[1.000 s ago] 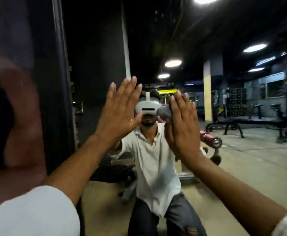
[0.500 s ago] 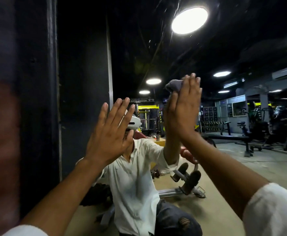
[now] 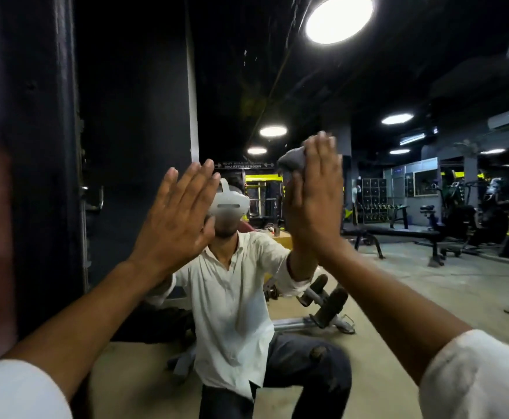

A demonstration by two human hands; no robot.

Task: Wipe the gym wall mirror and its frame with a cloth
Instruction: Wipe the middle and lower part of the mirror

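From the head camera: over the last second your right hand [image 3: 313,204] has carried the grey cloth [image 3: 292,160] up the mirror [image 3: 398,291]. It began level with your left hand [image 3: 174,219] and now sits clearly above it. Your left hand has stayed planted on the glass throughout. So the middle band in front of you has had a pass. The stroke looks to be heading for the upper glass, where a few pale specks [image 3: 245,57] show against the dark reflection. The dark upright frame [image 3: 62,146] at your left lies well apart from the cloth. I judge it has yet to be wiped.

Your right hand is flat, with the fingers straight and together, pointing up. The palm presses the bunched cloth against the glass, and the cloth pokes out past the fingers on the left. It is pinned there, not gripped. Your left hand is also spread flat, with the fingers straight, slightly fanned and tilted to the right. It holds nothing and seems to brace you against the mirror. Both forearms reach up and forward, white sleeves at the lower corners.
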